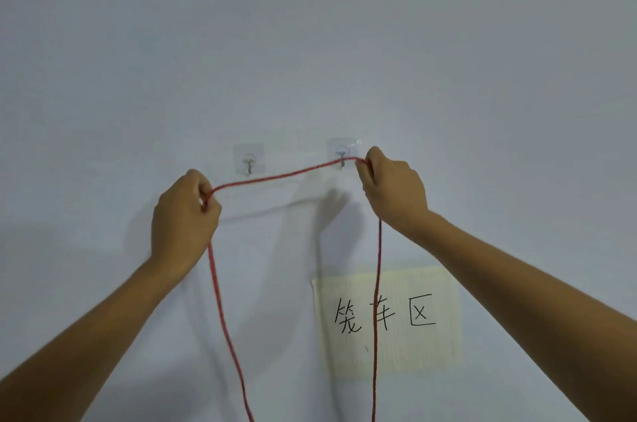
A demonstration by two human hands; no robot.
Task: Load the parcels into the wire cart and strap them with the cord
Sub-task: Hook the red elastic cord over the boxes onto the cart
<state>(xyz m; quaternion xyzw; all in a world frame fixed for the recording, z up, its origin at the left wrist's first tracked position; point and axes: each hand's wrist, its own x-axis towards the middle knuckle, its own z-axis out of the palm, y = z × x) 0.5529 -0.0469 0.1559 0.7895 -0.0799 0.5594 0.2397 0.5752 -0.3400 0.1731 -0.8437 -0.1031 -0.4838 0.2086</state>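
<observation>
Against the wall (310, 42): pale, plain, filling nearly the whole head view.
Cord (286, 175): red, stretched between both hands in a rising line from lower left to upper right, passing right at the right-hand hook; contact with that hook impossible to tell.
Cord ends: two strands hanging down from the hands, one below each fist, running out of the bottom edge (the right strand crossing in front of the paper sign).
Left hand (184, 214): raised, back toward the camera, fingers curled round the cord, pinching it where the strand bends downward.
Right hand (393, 187): raised higher, just beside the right hook, fingers curled and gripping the cord at its upper end.
Left hook (249, 164): small metal hook on a clear adhesive pad, stuck to the wall, above the stretched cord, apart from it.
Right hook (342, 156): same kind, clear pad, partly behind the cord and close to the right fingertips.
Paper sign (413, 318): pale yellow sheet on the wall below the right hand, three handwritten black characters.
</observation>
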